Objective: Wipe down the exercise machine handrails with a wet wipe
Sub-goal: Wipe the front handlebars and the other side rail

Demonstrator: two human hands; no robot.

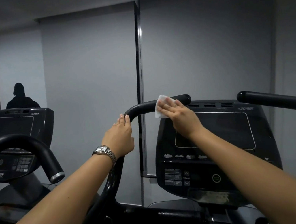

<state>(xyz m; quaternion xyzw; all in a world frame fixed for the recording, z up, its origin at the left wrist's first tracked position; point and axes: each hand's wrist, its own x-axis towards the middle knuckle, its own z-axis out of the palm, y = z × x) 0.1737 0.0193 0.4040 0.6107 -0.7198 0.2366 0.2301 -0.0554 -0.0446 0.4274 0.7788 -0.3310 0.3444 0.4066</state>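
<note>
My right hand [179, 115] lies flat on the wet wipe [159, 106], fingers [168, 102] stretched out and nearly straight, pressing the white sheet against the inner end of the left handrail [142, 107], just short of its rounded tip above the top left corner of the treadmill console [214, 140]; the wipe is draped over the bar, one corner sticking up above it and the rest hanging down in front; it is pinned under my palm rather than pinched. My left hand [119, 137] is curled around the same handrail at its bend, fingers wrapped over the top and closed on the bar, the wristwatch [104, 152] sitting just behind it; it looks to be steadying me, not wiping. As for progress, I judge this an early stretch: the wipe is on the short horizontal run of the left rail only; the bend under my left hand and the long stretch dropping toward me have yet to be covered, as far as I can tell, since the dark rubber shows no clear wet sheen either way; the right handrail [276, 100], well apart across the console, has no wipe near it and is left to do; the neighbouring machine [15, 131] at the left looks like no part of this job.
</note>
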